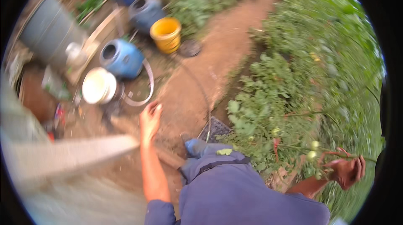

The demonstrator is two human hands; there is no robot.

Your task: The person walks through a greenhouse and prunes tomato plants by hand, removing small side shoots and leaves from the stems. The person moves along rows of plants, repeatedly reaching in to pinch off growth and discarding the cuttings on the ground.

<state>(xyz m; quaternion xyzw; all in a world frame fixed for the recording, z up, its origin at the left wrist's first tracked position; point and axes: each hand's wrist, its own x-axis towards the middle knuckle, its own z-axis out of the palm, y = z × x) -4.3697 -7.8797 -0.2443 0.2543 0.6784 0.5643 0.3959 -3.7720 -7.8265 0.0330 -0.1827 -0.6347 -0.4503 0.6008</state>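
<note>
My left hand [150, 122] is held out over the dirt path, thumb and bent fingers slightly apart, with nothing visible in it. To the right, my right hand [348, 171] is curled beside a green tomato stem [302, 148]. A thin red tie strip [327, 154] loops by the stem at these fingers; blur hides whether they grip the strip or the stem. Pale green tomatoes [311, 155] hang just left of that hand. Another red strip [276, 144] dangles farther left on the stem. A loose leaf [224, 152] lies on my blue clothing.
Dense tomato plants [270, 80] line the right of the dirt path [195, 83]. At left stand a blue barrel [129, 60], a white bucket [96, 86], a yellow bucket [167, 38] and a grey-blue drum [52, 26]. A hose [201, 89] crosses the path. A pale post [78, 152] juts in.
</note>
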